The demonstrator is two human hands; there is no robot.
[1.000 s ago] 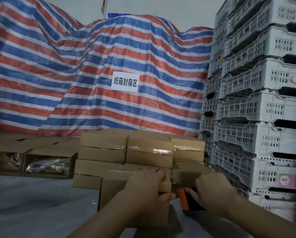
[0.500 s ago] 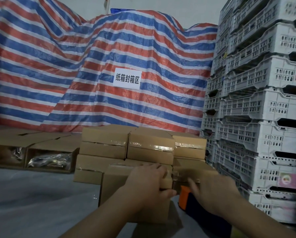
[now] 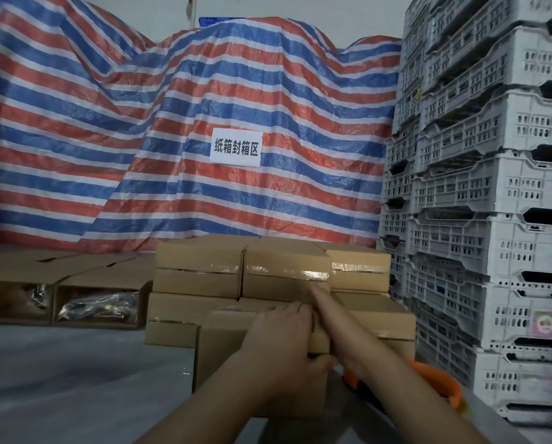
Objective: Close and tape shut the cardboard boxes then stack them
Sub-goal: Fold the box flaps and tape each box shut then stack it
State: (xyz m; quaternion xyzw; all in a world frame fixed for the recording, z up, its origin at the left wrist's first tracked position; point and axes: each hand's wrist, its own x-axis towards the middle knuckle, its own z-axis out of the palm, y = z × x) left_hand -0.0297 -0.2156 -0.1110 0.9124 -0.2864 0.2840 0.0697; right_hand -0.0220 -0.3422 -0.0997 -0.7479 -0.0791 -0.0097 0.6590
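Note:
A closed cardboard box [image 3: 223, 347] stands nearest me on the grey surface. My left hand [image 3: 284, 341] grips its upper right end, fingers curled over the top edge and thumb on the front face. My right hand [image 3: 335, 315] reaches forward along the box's top with straight fingers, the tips near the taped stack behind. An orange and dark tape dispenser [image 3: 434, 376] lies low on the right under my right forearm, held by neither hand. Behind stands a two-layer stack of taped boxes [image 3: 201, 261].
Open boxes [image 3: 101, 280] holding bagged items sit at the left. A tall stack of white plastic crates [image 3: 492, 219] walls off the right side. A red, white and blue striped tarp [image 3: 172, 123] with a paper sign [image 3: 236, 147] hangs behind. Grey surface [image 3: 60, 379] lies at front left.
My right hand let go of the tape dispenser, which now lies on the right, and stretched forward over the box's top. My left hand kept its grip on the box.

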